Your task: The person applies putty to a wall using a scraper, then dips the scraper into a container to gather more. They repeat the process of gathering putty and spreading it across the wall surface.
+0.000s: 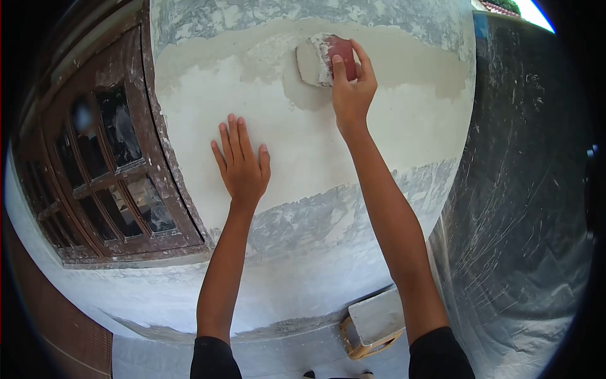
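Observation:
My right hand [355, 82] grips a dark red putty scraper [341, 55] near the top of the wall, thumb on its near face. Thick whitish putty [322, 50] cakes the scraper's left side. A wide band of smooth putty, damp grey-beige above and paler below, covers the wall [297, 151] around both hands. Lower and to the left, my left hand [243, 167] lies against the pale band with its fingers stretched out, holding nothing.
A brown wooden window [113, 164] with putty-spotted panes is at the left. Dark plastic sheeting [517, 158] hangs at the right. Below, a stool [377, 319] with a pale board-like top stands on the tiled floor [278, 357].

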### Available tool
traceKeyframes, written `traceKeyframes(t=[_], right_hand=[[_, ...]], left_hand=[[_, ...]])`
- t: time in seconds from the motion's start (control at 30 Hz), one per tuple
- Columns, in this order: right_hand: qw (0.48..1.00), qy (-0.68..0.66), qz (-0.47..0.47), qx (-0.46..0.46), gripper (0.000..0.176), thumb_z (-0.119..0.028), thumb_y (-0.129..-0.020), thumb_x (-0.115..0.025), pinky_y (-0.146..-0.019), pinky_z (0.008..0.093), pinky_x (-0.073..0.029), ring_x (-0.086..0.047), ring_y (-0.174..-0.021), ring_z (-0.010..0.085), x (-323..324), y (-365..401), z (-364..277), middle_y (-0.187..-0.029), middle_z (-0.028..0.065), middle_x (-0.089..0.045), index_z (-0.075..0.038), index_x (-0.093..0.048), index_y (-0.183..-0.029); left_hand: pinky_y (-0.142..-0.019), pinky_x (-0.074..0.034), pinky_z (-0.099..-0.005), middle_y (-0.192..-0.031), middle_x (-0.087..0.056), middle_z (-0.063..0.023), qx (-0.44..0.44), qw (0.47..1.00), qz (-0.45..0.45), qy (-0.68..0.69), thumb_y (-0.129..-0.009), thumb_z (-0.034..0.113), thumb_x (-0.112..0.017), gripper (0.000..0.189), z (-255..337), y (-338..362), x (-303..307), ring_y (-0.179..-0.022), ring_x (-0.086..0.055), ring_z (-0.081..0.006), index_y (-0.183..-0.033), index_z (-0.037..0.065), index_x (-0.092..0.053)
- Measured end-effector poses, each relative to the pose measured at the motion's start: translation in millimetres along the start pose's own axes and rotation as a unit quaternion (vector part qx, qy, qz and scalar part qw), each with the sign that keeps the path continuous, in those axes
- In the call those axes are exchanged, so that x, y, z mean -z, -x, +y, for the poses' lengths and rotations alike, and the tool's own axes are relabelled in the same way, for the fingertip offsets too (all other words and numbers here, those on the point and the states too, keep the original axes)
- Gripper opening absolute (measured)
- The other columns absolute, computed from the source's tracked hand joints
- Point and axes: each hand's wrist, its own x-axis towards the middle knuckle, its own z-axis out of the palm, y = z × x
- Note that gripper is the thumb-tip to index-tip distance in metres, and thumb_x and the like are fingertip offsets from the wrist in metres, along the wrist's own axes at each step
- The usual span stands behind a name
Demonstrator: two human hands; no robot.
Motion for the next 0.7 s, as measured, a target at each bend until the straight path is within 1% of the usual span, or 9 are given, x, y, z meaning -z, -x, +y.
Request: traceKeyframes(t=[0.1, 0.13, 0.2, 0.23, 0.27, 0.47, 0.53, 0.6, 0.7], right_hand=[[0.998, 0.057, 0.020, -0.026, 0.044, -0.011, -0.098, -0.065, -0.094, 0.0346, -0.052, -0.066, -0.107, 0.0208, 17.7, -9.7, 17.5, -0.119, 0.0150, -0.066, -0.003, -0.056, -0.141], [0.998, 0.052, 0.018, -0.029, 0.044, -0.011, -0.098, -0.065, -0.094, 0.0346, -0.052, -0.066, -0.107, 0.0208, 30.1, -16.1, 26.5, -0.119, 0.0150, -0.066, -0.003, -0.056, -0.141], [0.989, -0.043, 0.134, -0.036, 0.044, -0.010, -0.098, -0.064, -0.094, 0.0350, -0.052, -0.066, -0.109, 0.0227, 64.4, -30.2, 38.8, -0.121, 0.0137, -0.066, -0.003, -0.056, -0.141], [0.984, -0.077, 0.140, -0.078, 0.044, -0.011, -0.098, -0.064, -0.095, 0.0347, -0.052, -0.065, -0.112, 0.0224, 86.7, -29.3, 37.7, -0.125, 0.0137, -0.066, -0.002, -0.056, -0.140], [0.983, -0.079, 0.148, -0.076, 0.043, -0.012, -0.098, -0.065, -0.094, 0.0340, -0.052, -0.064, -0.113, 0.0218, 107.5, -33.1, 52.2, -0.127, 0.0139, -0.065, -0.001, -0.057, -0.139], [0.973, -0.072, 0.101, -0.196, 0.037, -0.015, -0.100, -0.067, -0.089, 0.0301, -0.054, -0.066, -0.106, 0.0170, 226.7, 13.8, 76.2, -0.121, 0.0105, -0.068, 0.002, -0.060, -0.132], [0.968, -0.071, 0.080, -0.229, 0.036, -0.015, -0.100, -0.068, -0.086, 0.0286, -0.054, -0.066, -0.102, 0.0144, 259.2, 37.6, 84.1, -0.118, 0.0097, -0.069, 0.001, -0.061, -0.131], [0.962, -0.062, 0.067, -0.259, 0.036, -0.015, -0.100, -0.068, -0.084, 0.0281, -0.054, -0.067, -0.100, 0.0139, 290.7, 66.6, 94.8, -0.117, 0.0098, -0.070, 0.001, -0.061, -0.131], [0.948, -0.041, 0.041, -0.312, 0.037, -0.015, -0.099, -0.069, -0.083, 0.0271, -0.054, -0.067, -0.099, 0.0129, 331.7, 116.7, 108.7, -0.116, 0.0097, -0.071, 0.001, -0.060, -0.131]], left_hand=[[-0.124, -0.016, -0.0567, -0.166, -0.028, -0.0189, 0.005, 1.000, -0.015, 0.007, -0.099, 0.025, -0.055, 0.070, 21.2, 16.4, -1.0, -0.155, -0.023, -0.0370, -0.159, -0.001, -0.029], [-0.124, -0.016, -0.0568, -0.166, -0.027, -0.0193, 0.011, 1.000, -0.024, 0.007, -0.099, 0.024, -0.055, 0.071, 28.6, 22.9, 0.2, -0.155, -0.022, -0.0376, -0.159, -0.001, -0.028], [-0.124, -0.017, -0.0567, -0.167, -0.025, -0.0188, 0.029, 0.999, -0.042, 0.013, -0.099, 0.023, -0.056, 0.071, 45.7, 33.6, 4.5, -0.155, -0.022, -0.0376, -0.159, -0.001, -0.027], [-0.124, -0.017, -0.0565, -0.168, -0.023, -0.0182, 0.046, 0.997, -0.057, 0.027, -0.099, 0.022, -0.056, 0.071, 55.4, 39.0, 6.5, -0.155, -0.022, -0.0376, -0.160, 0.000, -0.026], [-0.124, -0.017, -0.0565, -0.168, -0.023, -0.0182, 0.047, 0.997, -0.060, 0.019, -0.099, 0.022, -0.056, 0.071, 66.1, 44.5, 8.2, -0.155, -0.022, -0.0376, -0.160, 0.000, -0.026], [-0.124, -0.020, -0.0550, -0.167, -0.024, -0.0187, 0.122, 0.979, -0.153, 0.050, -0.100, 0.022, -0.055, 0.068, 143.7, 96.3, 13.6, -0.154, -0.024, -0.0378, -0.159, 0.001, -0.028], [-0.123, -0.021, -0.0549, -0.167, -0.024, -0.0185, 0.146, 0.964, -0.201, 0.093, -0.101, 0.022, -0.054, 0.067, 170.2, 118.7, 15.0, -0.153, -0.025, -0.0377, -0.159, 0.000, -0.028], [-0.123, -0.021, -0.0544, -0.166, -0.027, -0.0191, 0.157, 0.958, -0.221, 0.093, -0.101, 0.020, -0.055, 0.066, 194.5, 148.2, 15.2, -0.153, -0.027, -0.0375, -0.158, 0.000, -0.029], [-0.123, -0.022, -0.0536, -0.162, -0.034, -0.0211, 0.154, 0.941, -0.264, 0.148, -0.102, 0.020, -0.054, 0.063, 223.9, 193.0, 16.8, -0.151, -0.030, -0.0385, -0.157, 0.000, -0.031]])
